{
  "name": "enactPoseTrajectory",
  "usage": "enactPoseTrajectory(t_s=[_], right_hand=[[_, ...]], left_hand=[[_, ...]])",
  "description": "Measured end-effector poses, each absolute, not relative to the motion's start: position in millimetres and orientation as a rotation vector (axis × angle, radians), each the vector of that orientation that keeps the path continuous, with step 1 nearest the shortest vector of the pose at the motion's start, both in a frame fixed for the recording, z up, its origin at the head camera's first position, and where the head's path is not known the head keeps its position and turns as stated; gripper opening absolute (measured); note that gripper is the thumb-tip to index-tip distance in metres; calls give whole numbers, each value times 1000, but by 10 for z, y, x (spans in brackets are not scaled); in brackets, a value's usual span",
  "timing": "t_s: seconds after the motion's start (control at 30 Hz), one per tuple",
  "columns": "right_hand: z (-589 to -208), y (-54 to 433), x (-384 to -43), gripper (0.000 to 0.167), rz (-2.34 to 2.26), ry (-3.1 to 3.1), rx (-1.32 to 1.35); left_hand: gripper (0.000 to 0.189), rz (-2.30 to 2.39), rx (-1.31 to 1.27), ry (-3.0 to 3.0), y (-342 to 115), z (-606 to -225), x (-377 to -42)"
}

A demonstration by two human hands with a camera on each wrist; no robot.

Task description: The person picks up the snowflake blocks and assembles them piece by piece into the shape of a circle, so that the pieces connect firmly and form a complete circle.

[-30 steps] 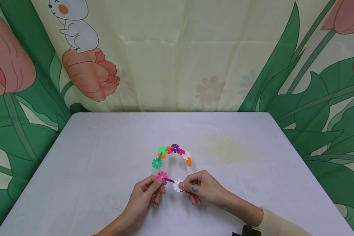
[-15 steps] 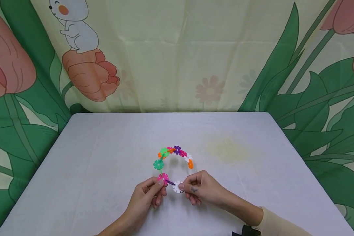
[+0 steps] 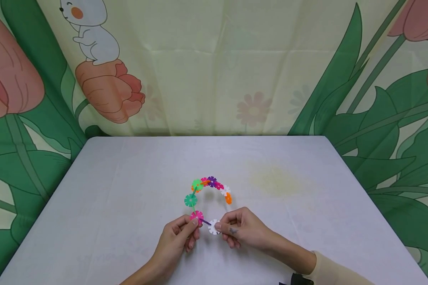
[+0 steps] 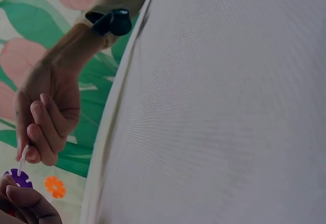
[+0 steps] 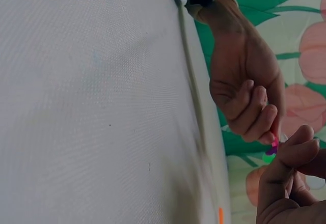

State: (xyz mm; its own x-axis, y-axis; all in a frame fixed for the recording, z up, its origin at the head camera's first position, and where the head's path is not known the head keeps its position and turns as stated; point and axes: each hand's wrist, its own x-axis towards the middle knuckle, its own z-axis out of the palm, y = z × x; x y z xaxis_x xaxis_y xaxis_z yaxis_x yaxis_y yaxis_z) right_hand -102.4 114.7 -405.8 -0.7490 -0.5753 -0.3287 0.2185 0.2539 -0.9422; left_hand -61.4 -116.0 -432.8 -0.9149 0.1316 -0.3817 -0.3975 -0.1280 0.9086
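Observation:
A curved chain of notched plastic snowflake discs is held just above the table in the head view. My left hand (image 3: 178,236) pinches the pink disc (image 3: 197,217) between thumb and fingers. My right hand (image 3: 245,229) pinches the white disc (image 3: 213,227) at the chain's near end. Between these two sits a purple disc (image 3: 205,222), seen nearly edge-on; the left wrist view shows its face (image 4: 21,178). From the pink disc the chain bends away through a teal disc (image 3: 190,200) and a light green disc (image 3: 197,185), ending in an orange disc (image 3: 228,198), apart from my right hand.
A white cloth covers the table (image 3: 110,190), with a faint yellowish stain (image 3: 276,180) right of the chain. Behind the table's far edge hangs a curtain (image 3: 199,79) printed with tulips and a white animal. A black band (image 3: 301,279) shows by the right sleeve.
Both hands and the chain have shifted very slightly toward me. Each hand keeps its pinch on the same disc, and the chain keeps its curved shape.

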Motion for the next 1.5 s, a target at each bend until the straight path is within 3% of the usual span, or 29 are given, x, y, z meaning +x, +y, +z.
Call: enactPoseTrajectory(t_s=[0.93, 1.5], right_hand=[[-4099, 1102, -961, 45, -1642, 1864, -374], [-4133, 1021, -1006, 37, -1673, 1946, -387]], left_hand=[[24, 2154, -353, 1803, -1116, -4281, -588], [33, 2096, -241, 1694, -1152, -4292, -600]])
